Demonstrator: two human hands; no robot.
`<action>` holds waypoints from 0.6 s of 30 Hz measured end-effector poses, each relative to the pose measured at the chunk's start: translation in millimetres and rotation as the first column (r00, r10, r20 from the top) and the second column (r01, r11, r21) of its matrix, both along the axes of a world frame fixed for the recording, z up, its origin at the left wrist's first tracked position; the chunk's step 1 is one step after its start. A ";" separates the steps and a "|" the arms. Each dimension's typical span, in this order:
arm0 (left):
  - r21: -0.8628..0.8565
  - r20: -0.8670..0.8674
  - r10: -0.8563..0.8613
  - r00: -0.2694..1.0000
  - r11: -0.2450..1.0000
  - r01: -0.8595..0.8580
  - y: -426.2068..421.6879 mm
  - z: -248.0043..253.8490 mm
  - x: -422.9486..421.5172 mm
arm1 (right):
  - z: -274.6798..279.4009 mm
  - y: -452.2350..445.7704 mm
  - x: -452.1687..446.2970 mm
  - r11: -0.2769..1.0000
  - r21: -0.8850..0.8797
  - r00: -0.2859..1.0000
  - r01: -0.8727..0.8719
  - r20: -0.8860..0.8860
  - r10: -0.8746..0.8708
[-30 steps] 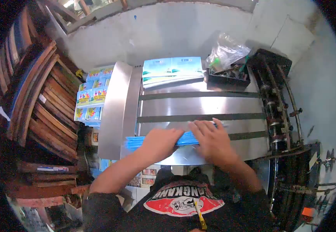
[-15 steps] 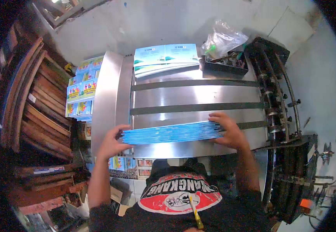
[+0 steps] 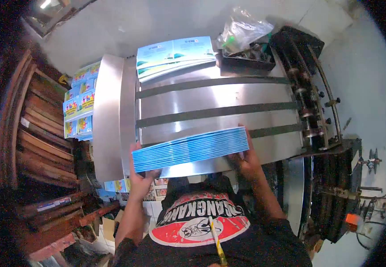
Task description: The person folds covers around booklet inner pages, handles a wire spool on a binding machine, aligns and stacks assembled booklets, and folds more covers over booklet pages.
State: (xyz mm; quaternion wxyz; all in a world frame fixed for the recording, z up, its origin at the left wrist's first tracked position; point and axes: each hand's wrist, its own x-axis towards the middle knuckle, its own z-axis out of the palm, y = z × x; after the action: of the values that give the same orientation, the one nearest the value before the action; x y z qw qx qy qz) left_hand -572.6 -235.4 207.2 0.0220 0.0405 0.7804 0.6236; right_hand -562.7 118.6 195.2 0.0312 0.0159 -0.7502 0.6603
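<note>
A fanned stack of blue printed sheets point(image 3: 190, 149) is held between my two hands above the near edge of a metal machine table. My left hand point(image 3: 142, 179) grips its left end, with the thumb and fingers partly hidden by the sheets. At the right end, my right hand point(image 3: 248, 161) holds the stack by its edge. The sheets slant, with the right end higher in view than the left. Beyond them, dark belts point(image 3: 219, 113) run across the metal table point(image 3: 193, 99). Another pile of blue and green printed sheets point(image 3: 175, 54) lies at the table's far left.
Rollers point(image 3: 309, 104) stand along the table's right side. A black box point(image 3: 250, 61) with a clear plastic bag point(image 3: 245, 32) sits at the back. Bundled printed booklets point(image 3: 79, 104) are stacked left of a raised metal plate point(image 3: 109, 115). Wooden boards point(image 3: 46, 140) lean further left.
The stack has tilted, its left end now lower in view and its right end higher. Both hands still hold it. The whole view has shifted and turned slightly.
</note>
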 end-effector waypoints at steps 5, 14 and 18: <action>0.165 0.080 0.066 0.995 0.983 -0.079 6.4 1.6 -4.9 | -7.0 3.2 -2.9 0.997 0.080 1.000 0.009 -0.025 -0.007; 0.048 0.134 0.137 0.981 0.988 -0.145 -0.7 -14.3 -10.4 | -4.1 7.7 -16.2 0.976 -0.192 0.994 -0.105 -0.020 0.103; 0.027 0.271 -0.011 0.963 1.000 0.004 -28.4 8.7 -23.5 | -6.6 10.0 -19.7 0.986 -0.139 0.993 -0.092 0.055 0.100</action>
State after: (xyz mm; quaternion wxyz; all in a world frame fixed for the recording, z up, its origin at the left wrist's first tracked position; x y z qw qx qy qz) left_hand -596.1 -263.8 216.0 0.1304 -0.0418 0.7617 0.6333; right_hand -582.4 128.7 188.7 -0.0226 0.0295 -0.7023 0.7109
